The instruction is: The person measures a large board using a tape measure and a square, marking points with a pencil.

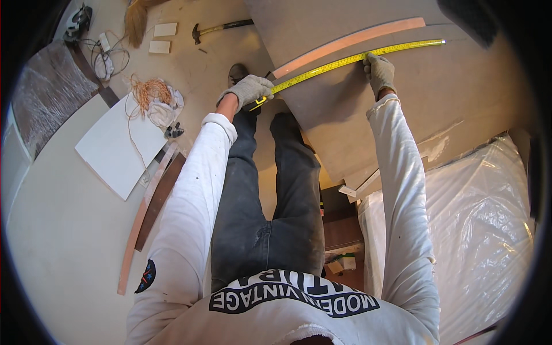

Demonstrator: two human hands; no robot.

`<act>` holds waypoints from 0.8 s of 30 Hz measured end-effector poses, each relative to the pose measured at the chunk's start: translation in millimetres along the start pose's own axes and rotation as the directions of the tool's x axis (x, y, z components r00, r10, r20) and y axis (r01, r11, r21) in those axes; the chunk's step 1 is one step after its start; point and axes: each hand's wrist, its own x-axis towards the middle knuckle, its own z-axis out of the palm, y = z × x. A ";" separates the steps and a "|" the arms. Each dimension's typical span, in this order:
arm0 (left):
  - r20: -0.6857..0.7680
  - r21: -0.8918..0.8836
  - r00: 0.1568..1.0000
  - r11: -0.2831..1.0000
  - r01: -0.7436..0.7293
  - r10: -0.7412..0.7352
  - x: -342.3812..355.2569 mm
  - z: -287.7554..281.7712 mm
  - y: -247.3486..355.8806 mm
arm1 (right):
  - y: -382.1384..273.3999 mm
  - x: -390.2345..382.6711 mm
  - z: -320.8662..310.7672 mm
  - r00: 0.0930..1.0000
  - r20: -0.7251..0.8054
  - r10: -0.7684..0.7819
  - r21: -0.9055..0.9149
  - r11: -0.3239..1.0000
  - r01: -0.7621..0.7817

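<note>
A yellow tape measure [322, 69] is pulled out between my two gloved hands, its blade running to the upper right. My left hand [248, 91] is closed around the case end, beside my dark shoe. Farther along, the fingers of my right hand [379, 72] pinch the blade, and the metal-tipped end extends past them. Just beyond the blade, roughly alongside it, lies a long thin orange-brown wooden strip [351, 41]. The strip rests on a large grey-brown board [339, 103], with the tape above or on that same board; which one I cannot tell.
A hammer [223, 29] and two small white blocks [165, 30] lie on the floor ahead. To the left are a white panel [118, 146], tangled orange cord [150, 95], wooden strips [144, 215] and a corded power tool [77, 22]. Clear plastic sheeting [460, 218] covers something at right.
</note>
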 end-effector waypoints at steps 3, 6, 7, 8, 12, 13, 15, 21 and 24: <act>-0.001 0.036 1.000 0.999 -0.002 0.002 0.3 -0.5 1.2 | -1.1 -0.7 0.1 1.000 -0.005 0.008 -0.006 1.000 -0.008; 0.007 0.016 1.000 1.000 0.006 -0.006 0.2 -0.4 2.3 | -1.1 -0.5 -0.6 1.000 0.003 0.011 -0.009 1.000 -0.011; 0.008 0.009 1.000 1.000 0.022 -0.022 -0.3 -0.4 3.1 | -0.8 -0.3 -0.8 1.000 0.004 0.009 -0.008 1.000 -0.009; 0.007 -0.009 1.000 1.000 0.006 -0.006 -1.1 -0.3 4.3 | -0.4 0.3 -0.7 1.000 -0.001 0.010 -0.012 1.000 -0.010; -0.037 -0.030 0.999 0.999 -0.016 0.015 -6.5 0.7 11.1 | 2.8 3.3 0.5 0.999 -0.032 -0.015 0.014 1.000 0.015; -0.057 -0.028 0.998 0.999 -0.021 0.020 -7.6 0.4 13.2 | 3.5 4.3 0.9 0.999 -0.043 -0.015 0.013 1.000 0.016; -0.066 0.003 0.997 1.000 -0.029 0.029 -8.4 0.5 17.2 | 5.5 5.4 1.2 0.998 -0.060 -0.023 0.014 1.000 0.024; -0.037 0.139 0.997 0.988 -0.060 0.066 -5.9 -2.2 22.7 | 5.4 9.0 -0.2 0.998 -0.052 -0.029 0.032 0.999 0.030; -0.040 0.075 0.999 0.997 0.009 -0.006 -2.9 -1.7 20.0 | 2.7 9.2 -1.2 0.998 -0.055 -0.007 0.021 1.000 0.009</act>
